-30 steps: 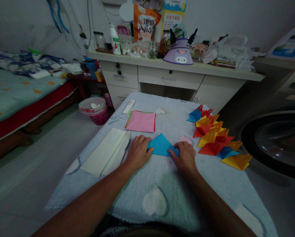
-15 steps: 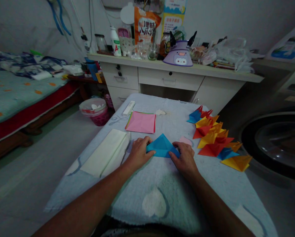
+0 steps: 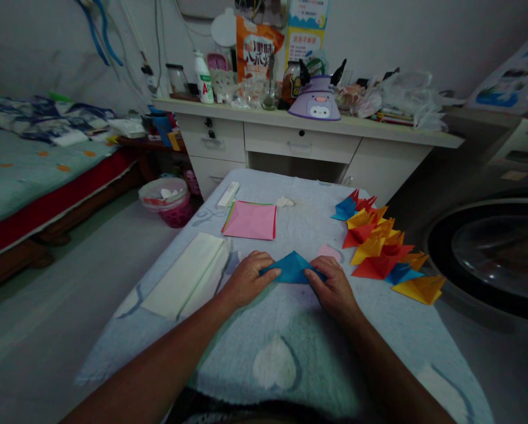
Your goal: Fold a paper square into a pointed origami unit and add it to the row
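Observation:
A sheet of blue origami paper, folded to a low triangle with its peak pointing away from me, is held between both hands over the cloth-covered table. My left hand pinches its left corner, thumb on the near side. At the right corner, my right hand grips it the same way. Beyond the left hand lies a stack of square paper with a pink sheet on top. To the right stand several folded paper cranes in red, yellow, orange and blue, set in a row.
A pack of white tissues lies left of my hands, and a small white box sits farther back. A cluttered white desk stands behind the table. A washing machine is at the right, a pink bin at the left.
The blue paper's peak has come down and toward me, so the triangle looks flatter and darker. Both hands still hold its corners. The whole view has shifted slightly.

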Available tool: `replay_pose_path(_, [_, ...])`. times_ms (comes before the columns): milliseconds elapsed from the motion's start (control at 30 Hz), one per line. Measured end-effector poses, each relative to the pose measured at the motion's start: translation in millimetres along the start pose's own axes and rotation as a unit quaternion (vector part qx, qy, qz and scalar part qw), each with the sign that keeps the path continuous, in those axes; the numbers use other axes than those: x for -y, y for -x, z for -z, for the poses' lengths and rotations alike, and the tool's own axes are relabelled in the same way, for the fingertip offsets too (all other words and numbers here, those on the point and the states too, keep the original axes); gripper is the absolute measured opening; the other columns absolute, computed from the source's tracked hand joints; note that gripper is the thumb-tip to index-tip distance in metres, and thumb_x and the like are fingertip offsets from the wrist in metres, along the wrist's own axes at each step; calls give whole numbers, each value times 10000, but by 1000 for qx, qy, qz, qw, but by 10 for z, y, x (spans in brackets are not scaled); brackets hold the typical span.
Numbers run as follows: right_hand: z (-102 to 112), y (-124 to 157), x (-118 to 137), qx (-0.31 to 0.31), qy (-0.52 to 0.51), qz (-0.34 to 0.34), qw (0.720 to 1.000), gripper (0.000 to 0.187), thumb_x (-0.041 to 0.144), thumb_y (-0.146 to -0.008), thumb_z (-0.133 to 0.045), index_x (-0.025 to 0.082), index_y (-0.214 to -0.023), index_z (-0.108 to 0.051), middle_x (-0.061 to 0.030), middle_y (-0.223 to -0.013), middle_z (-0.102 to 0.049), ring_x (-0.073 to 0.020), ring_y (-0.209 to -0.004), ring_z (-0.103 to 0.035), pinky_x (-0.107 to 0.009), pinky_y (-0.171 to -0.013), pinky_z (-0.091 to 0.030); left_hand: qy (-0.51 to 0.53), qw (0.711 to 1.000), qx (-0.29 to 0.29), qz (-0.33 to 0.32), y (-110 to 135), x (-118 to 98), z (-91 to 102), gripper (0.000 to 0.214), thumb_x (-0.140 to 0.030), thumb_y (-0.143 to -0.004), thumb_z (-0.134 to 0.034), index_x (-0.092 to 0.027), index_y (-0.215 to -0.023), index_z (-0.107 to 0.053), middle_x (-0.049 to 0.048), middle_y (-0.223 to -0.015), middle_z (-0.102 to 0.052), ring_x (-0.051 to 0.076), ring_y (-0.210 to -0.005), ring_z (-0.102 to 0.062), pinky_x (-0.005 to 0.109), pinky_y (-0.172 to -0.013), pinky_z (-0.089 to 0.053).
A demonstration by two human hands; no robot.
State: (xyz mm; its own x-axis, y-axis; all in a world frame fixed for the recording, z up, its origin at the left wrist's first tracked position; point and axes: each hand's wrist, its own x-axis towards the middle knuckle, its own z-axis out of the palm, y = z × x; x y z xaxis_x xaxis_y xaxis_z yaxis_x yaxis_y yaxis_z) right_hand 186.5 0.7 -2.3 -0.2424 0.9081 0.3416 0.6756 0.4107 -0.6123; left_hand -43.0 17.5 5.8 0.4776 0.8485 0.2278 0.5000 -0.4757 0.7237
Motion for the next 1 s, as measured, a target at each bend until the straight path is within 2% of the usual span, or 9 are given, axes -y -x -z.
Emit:
replay_pose_path(167, [22, 22, 33, 5, 32, -1, 999, 199, 330, -917, -522, 220, -795, -634, -40, -793, -632, -221, -861, -551, -389, -830, -368, 8, 1000, 10, 11, 1, 4, 0, 382, -390, -941, -465, -180, -623, -486, -12, -659, -478, 154, -718, -498, 272, -682, -388])
replay_pose_path(267, [63, 35, 69, 0, 58, 5, 998, 132, 313, -878, -565, 219, -898, -656, -53, -866, -659, -251, -934, -542, -427, -874, -342, 5, 1000, 23, 9, -5, 7, 7, 380, -397, -938, -464, -178, -631, -513, -7, -667, -498, 155, -721, -500, 274, -681, -396])
replay_pose_path(433, [168, 27, 135, 12, -2, 24, 1000, 208, 358, -894, -564, 224, -1025, -655, -62, -945, -677, -248, -965, -557, -415, -887, -374, 12, 998, 60, -16, -6, -25, 20, 321, -360, -934, -480, -175, -692, -582, 6, -724, -565, 162, -776, -540, 282, -727, -408])
replay_pose_path(667, [194, 13, 134, 30, -112, 1, 993, 201, 375, -896, -551, 221, -859, -675, -50, -838, -661, -211, -856, -595, -348, -794, -454, 36, 993, 113, -26, 6, -74, 4, 317, -373, -914, -494, -173, -700, -613, 21, -720, -595, 168, -773, -561, 275, -718, -424])
replay_pose_path(867, [159, 11, 155, 27, -155, -39, 987, 196, 356, -866, -573, 214, -756, -653, -24, -764, -637, -184, -775, -586, -303, -726, -461, 58, 992, 110, 16, 19, -83, 14, 220, -369, -869, -547, -178, -853, -656, 4, -793, -621, 152, -747, -578, 242, -656, -420])
replay_pose_path(1000, [152, 13, 157, 23, -160, -51, 985, 210, 368, -857, -579, 209, -736, -642, -22, -756, -624, -181, -763, -578, -298, -716, -453, 53, 991, 119, 14, 25, -87, 24, 235, -371, -882, -528, -175, -827, -645, 1, -780, -608, 149, -741, -569, 240, -656, -415])
